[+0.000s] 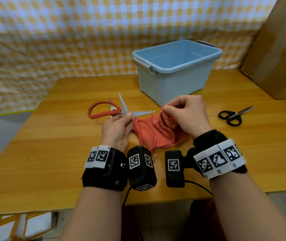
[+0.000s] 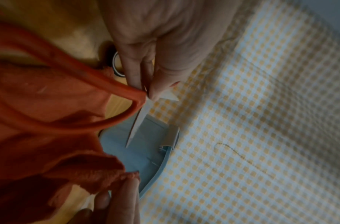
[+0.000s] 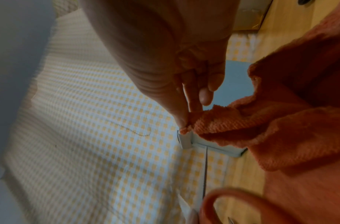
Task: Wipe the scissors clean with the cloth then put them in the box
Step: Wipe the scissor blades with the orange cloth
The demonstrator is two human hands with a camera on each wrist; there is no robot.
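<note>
Two pairs of scissors show in the head view: red-handled scissors [image 1: 121, 110] at frame centre, blades spread wide, and black-handled scissors [image 1: 232, 115] lying on the wooden table [image 1: 51, 153] at the right. Only this view shows the black pair whole and the blue box [image 1: 177, 66], open-topped, above centre, just behind the hands. The left hand [image 1: 116, 129] pinches the red pair at the pivot; one red loop sticks out to the left, the other hangs down in front of the orange cloth [image 1: 157, 134]. The right hand [image 1: 187, 113] pinches a bunched edge of that cloth, lifted off the table.

From the left wrist, the fingertips [image 2: 151, 91] close on the blade base, one blade pointing down over the box's wall. From the right wrist, thumb and forefinger nip the cloth's corner, which the head view hides behind the knuckles.
</note>
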